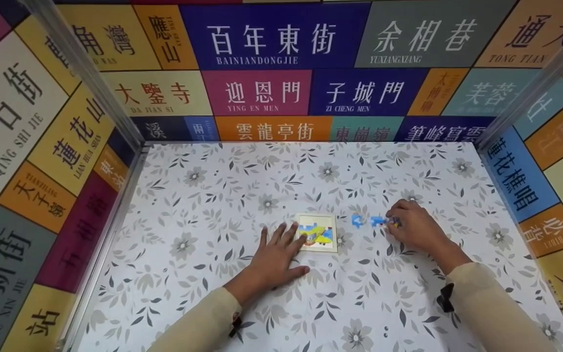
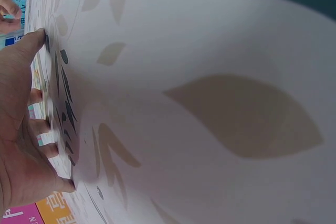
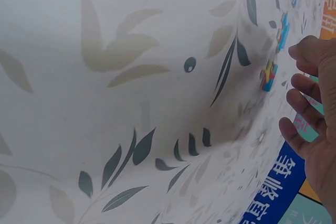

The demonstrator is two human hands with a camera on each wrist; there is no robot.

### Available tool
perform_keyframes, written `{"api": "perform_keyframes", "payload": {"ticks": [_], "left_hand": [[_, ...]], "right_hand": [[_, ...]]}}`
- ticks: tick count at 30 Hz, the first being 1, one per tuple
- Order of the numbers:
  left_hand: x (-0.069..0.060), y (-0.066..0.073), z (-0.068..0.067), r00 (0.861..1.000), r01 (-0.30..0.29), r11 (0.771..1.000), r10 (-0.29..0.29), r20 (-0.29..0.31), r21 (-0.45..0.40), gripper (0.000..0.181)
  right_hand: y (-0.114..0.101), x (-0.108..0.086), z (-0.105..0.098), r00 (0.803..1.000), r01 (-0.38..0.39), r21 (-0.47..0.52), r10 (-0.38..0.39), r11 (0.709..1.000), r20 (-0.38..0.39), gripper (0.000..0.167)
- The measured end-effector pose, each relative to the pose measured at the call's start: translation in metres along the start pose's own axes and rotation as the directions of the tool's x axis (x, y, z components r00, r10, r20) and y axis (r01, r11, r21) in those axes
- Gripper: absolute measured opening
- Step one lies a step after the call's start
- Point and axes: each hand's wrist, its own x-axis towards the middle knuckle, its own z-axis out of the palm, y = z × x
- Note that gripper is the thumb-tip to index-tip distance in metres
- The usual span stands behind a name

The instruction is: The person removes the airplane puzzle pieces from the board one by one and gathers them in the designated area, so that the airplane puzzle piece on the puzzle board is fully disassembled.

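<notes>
A small square jigsaw tray (image 1: 316, 215) lies near the middle of the table, partly filled with pieces showing a yellow airplane on blue. My left hand (image 1: 276, 254) rests flat beside it, fingers spread, with fingertips at the tray's left edge. To the tray's right, loose blue jigsaw pieces (image 1: 357, 221) lie in a row. My right hand (image 1: 416, 227) hovers at the row's right end, fingers loosely bent. In the right wrist view, a multicoloured jigsaw piece (image 3: 269, 77) lies on the table just off the fingers, and nothing shows between thumb and fingers.
A white tablecloth (image 1: 203, 293) with grey leaves and flowers covers the table. Panels with colourful street-name signs (image 1: 271, 93) stand at the back and both sides, with clear strips along the corners.
</notes>
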Motion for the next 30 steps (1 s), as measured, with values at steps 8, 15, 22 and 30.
{"api": "perform_keyframes", "payload": {"ticks": [8, 15, 22, 30], "left_hand": [[0.000, 0.000, -0.001, 1.000, 0.004, 1.000, -0.004, 0.005, -0.003, 0.086], [0.001, 0.000, 0.001, 1.000, 0.001, 1.000, -0.001, 0.003, -0.005, 0.086], [-0.001, 0.000, 0.002, 1.000, 0.004, 1.000, -0.004, 0.004, -0.011, 0.087], [0.000, 0.000, 0.003, 1.000, 0.004, 1.000, -0.004, -0.004, -0.007, 0.087]], "right_hand": [[-0.023, 0.011, 0.004, 0.999, 0.033, 0.071, -0.033, 0.997, -0.014, 0.023], [-0.041, 0.019, 0.013, 0.996, 0.086, 0.147, -0.080, 0.985, -0.045, 0.027], [-0.058, 0.025, 0.021, 0.997, 0.083, 0.176, -0.082, 0.981, -0.016, 0.029], [-0.076, 0.031, 0.030, 0.996, 0.077, 0.217, -0.087, 0.973, 0.034, 0.033]]}}
